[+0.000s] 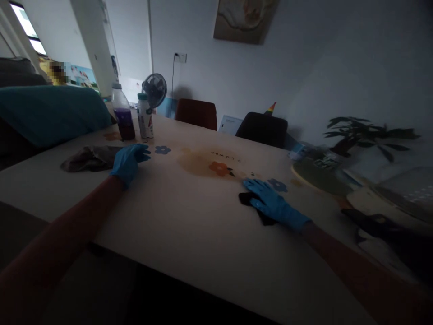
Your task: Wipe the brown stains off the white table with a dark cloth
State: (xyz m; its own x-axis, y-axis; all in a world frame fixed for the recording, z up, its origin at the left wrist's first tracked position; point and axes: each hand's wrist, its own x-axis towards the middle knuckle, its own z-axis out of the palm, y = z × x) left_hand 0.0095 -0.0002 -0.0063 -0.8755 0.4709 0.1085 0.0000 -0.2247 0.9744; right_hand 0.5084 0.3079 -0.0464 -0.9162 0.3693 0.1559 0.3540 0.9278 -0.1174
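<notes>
My right hand [270,201], in a blue glove, presses a black cloth [246,198] against the white tabletop [189,221]. The cloth shows below the palm and at the thumb side. On the left, my gloved left hand [127,162] is at the right end of a crumpled grey cloth [89,159]; its fingers point right, loosely bent and apart, with nothing visible in them. Whether it touches the cloth is unclear. Printed flowers and the word "FLOWER" mark the table, including an orange flower [219,169] between my hands.
Behind my left hand stand a bottle of purple liquid [123,118], a white bottle [145,118] and a fan [156,89]. Chairs [196,113] line the far side. At right are a potted plant [328,158], a green mat [309,176] and a pale container [379,198].
</notes>
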